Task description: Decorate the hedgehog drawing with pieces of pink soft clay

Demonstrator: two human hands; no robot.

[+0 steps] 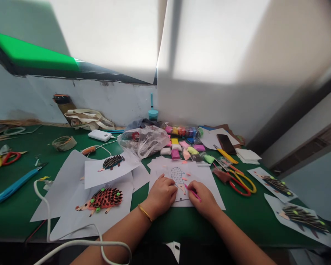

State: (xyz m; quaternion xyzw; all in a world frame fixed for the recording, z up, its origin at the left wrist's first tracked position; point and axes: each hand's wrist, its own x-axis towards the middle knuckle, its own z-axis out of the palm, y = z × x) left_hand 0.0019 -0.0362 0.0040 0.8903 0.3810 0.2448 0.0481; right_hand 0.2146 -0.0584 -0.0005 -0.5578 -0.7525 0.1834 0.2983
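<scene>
On a white sheet (216,197) in front of me lies a hedgehog drawing (177,176), a blue outline with scale-like marks and a peach-coloured face (181,188). My right hand (200,195) is closed around a thin pink modelling tool (195,196), its tip close to the face. My left hand (162,194) lies on the paper at the drawing's left edge, fingers flat and pointing toward the face. Small pink clay pieces (188,174) sit to the right of the drawing.
Packets of coloured clay (175,154) and a plastic bag (145,140) lie behind the paper. Scissors (238,184) are at right. Finished hedgehog pictures (105,198) lie on both sides. A white cable (46,206) crosses the left front; a blue cutter (18,187) lies beyond it.
</scene>
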